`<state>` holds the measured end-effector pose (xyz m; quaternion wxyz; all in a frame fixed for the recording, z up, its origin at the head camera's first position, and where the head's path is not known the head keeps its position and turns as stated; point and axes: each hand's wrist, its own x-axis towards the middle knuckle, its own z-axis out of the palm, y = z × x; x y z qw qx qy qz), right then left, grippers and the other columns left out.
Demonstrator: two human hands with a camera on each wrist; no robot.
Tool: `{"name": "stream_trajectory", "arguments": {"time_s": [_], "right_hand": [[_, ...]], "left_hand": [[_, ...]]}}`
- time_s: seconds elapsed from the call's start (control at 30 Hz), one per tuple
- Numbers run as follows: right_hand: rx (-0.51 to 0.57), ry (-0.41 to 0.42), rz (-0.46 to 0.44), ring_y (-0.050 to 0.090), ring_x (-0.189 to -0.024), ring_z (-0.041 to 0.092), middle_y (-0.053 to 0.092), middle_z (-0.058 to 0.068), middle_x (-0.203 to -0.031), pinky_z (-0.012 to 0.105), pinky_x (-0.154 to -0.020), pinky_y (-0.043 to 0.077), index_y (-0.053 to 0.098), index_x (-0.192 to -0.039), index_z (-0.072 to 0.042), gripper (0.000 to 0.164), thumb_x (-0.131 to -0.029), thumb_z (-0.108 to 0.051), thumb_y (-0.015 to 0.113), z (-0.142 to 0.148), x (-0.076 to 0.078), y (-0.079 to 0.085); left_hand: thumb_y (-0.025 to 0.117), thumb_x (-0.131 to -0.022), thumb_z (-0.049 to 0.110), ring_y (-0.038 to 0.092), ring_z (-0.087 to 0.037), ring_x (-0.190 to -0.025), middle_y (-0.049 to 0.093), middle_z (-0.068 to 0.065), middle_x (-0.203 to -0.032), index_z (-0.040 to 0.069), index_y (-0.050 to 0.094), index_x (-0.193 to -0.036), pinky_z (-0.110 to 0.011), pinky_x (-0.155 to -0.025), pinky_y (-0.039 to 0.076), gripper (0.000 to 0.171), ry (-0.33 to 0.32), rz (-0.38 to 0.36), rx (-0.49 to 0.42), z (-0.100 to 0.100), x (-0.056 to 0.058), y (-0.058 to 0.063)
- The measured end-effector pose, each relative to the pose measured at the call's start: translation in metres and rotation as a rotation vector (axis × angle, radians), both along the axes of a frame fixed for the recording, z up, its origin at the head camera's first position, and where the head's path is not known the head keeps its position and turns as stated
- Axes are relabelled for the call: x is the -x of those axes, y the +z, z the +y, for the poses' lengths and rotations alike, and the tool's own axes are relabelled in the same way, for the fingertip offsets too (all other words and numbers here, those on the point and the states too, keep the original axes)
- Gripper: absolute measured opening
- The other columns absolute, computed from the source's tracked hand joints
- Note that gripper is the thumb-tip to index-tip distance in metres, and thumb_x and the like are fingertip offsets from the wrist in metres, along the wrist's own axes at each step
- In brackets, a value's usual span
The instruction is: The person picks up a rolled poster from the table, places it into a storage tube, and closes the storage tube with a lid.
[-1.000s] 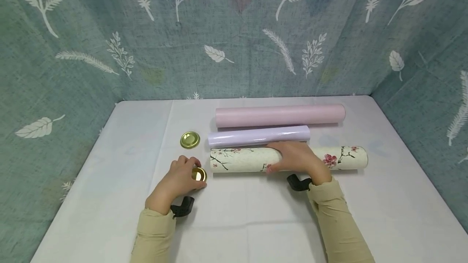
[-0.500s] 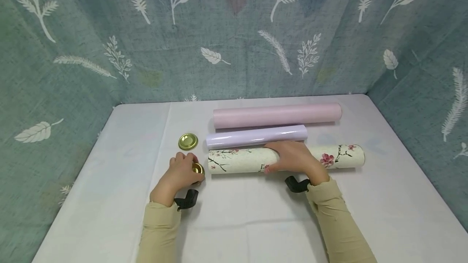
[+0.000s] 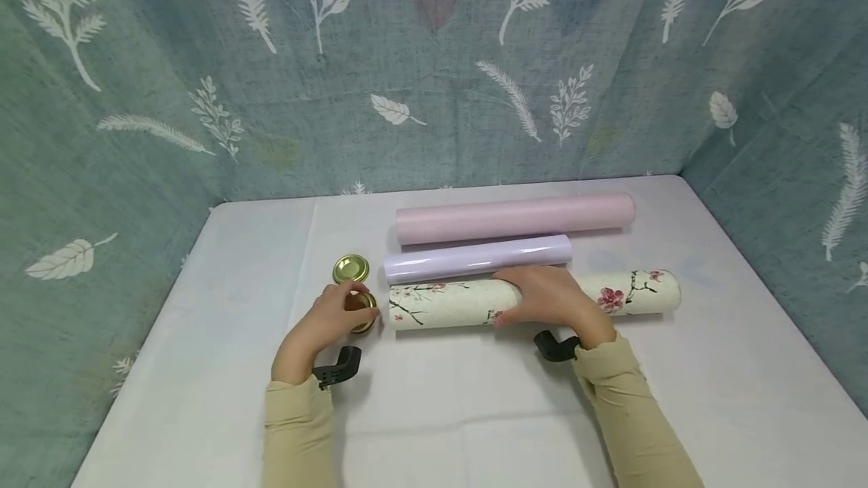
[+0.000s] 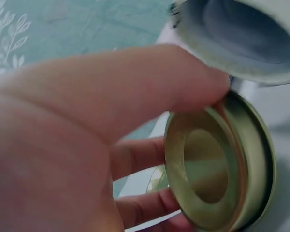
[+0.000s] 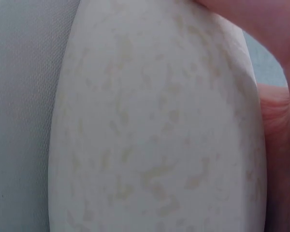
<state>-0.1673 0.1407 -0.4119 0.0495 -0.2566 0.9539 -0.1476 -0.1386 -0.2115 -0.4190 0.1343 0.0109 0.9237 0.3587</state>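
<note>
My left hand (image 3: 324,322) pinches a gold metal jar lid (image 3: 365,313) by its rim, thumb on the near side and fingers on the far side. In the left wrist view the lid (image 4: 208,166) is tilted on edge, its ringed face towards the palm. Just beyond that hand a second gold lid (image 3: 350,268) lies flat on the cloth. My right hand (image 3: 545,296) grips the middle of a cream roll with a blossom print (image 3: 450,306). The roll's speckled surface (image 5: 154,121) fills most of the right wrist view, hiding most of the fingers.
Behind the printed roll lie a shiny lavender roll (image 3: 478,258) and a longer pink roll (image 3: 515,218), roughly parallel to it. The printed roll's hollow end (image 4: 241,36) is close to the left thumb. A leaf-patterned curtain (image 3: 434,96) encloses the white-covered table (image 3: 434,428).
The left hand has moved slightly away from the person with its lid, closing the gap to the flat lid. My right hand keeps its grip on the printed roll, which stays in place.
</note>
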Motion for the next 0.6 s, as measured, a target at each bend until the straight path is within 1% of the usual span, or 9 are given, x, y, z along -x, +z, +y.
{"name": "stream_trajectory", "arguments": {"time_s": [0.13,0.2,0.27,0.33,0.43,0.5,0.6], "right_hand": [[-0.003,0.008,0.003,0.054,-0.091,0.009,0.057,-0.018,-0.106,0.035,-0.072,0.042,0.055,-0.113,-0.039,0.065,-0.055,-0.068,0.067,0.000,-0.001,0.002],[-0.007,0.011,0.004,0.054,-0.091,0.009,0.057,-0.018,-0.106,0.035,-0.072,0.042,0.055,-0.113,-0.039,0.066,-0.056,-0.069,0.066,0.000,-0.001,0.002],[-0.007,0.012,0.002,0.054,-0.091,0.009,0.057,-0.018,-0.107,0.035,-0.072,0.042,0.054,-0.114,-0.039,0.067,-0.056,-0.070,0.066,0.000,-0.001,0.003],[-0.005,0.010,-0.002,0.054,-0.092,0.010,0.057,-0.017,-0.107,0.035,-0.072,0.042,0.054,-0.114,-0.039,0.067,-0.056,-0.070,0.065,0.000,-0.001,0.003],[-0.001,0.012,-0.006,0.054,-0.093,0.010,0.057,-0.017,-0.108,0.035,-0.073,0.042,0.054,-0.114,-0.039,0.067,-0.056,-0.069,0.066,-0.001,-0.002,0.003],[-0.001,0.014,-0.008,0.054,-0.093,0.010,0.057,-0.017,-0.107,0.036,-0.073,0.042,0.054,-0.114,-0.039,0.066,-0.056,-0.069,0.066,-0.001,-0.002,0.003],[0.002,0.014,-0.011,0.054,-0.094,0.011,0.057,-0.016,-0.107,0.036,-0.074,0.042,0.054,-0.114,-0.038,0.065,-0.057,-0.067,0.067,-0.001,-0.002,0.004]], "left_hand": [[0.067,-0.078,0.035,0.042,-0.027,-0.103,0.036,-0.015,-0.114,0.010,0.045,-0.117,-0.032,-0.074,0.043,0.051,0.005,-0.052,-0.140,-0.006,0.000,0.001],[0.068,-0.078,0.034,0.045,-0.027,-0.099,0.038,-0.016,-0.112,0.008,0.043,-0.117,-0.030,-0.071,0.044,0.053,0.001,-0.062,-0.179,-0.007,-0.001,0.003],[0.069,-0.077,0.034,0.046,-0.026,-0.097,0.041,-0.015,-0.111,0.007,0.041,-0.118,-0.029,-0.071,0.043,0.056,-0.008,-0.068,-0.204,-0.008,-0.001,0.004],[0.069,-0.077,0.035,0.047,-0.025,-0.095,0.046,-0.014,-0.108,0.006,0.040,-0.118,-0.030,-0.073,0.042,0.057,-0.012,-0.071,-0.210,-0.009,-0.001,0.005],[0.068,-0.077,0.038,0.050,-0.021,-0.092,0.051,-0.010,-0.103,0.006,0.041,-0.116,-0.030,-0.075,0.041,0.057,-0.019,-0.074,-0.192,-0.010,-0.002,0.007],[0.067,-0.077,0.040,0.051,-0.019,-0.089,0.054,-0.007,-0.098,0.008,0.045,-0.112,-0.031,-0.075,0.041,0.052,-0.030,-0.072,-0.180,-0.011,-0.004,0.009],[0.067,-0.077,0.040,0.051,-0.017,-0.086,0.058,-0.003,-0.092,0.010,0.050,-0.101,-0.031,-0.075,0.040,0.042,-0.065,-0.052,-0.172,-0.012,-0.004,0.010]]}}
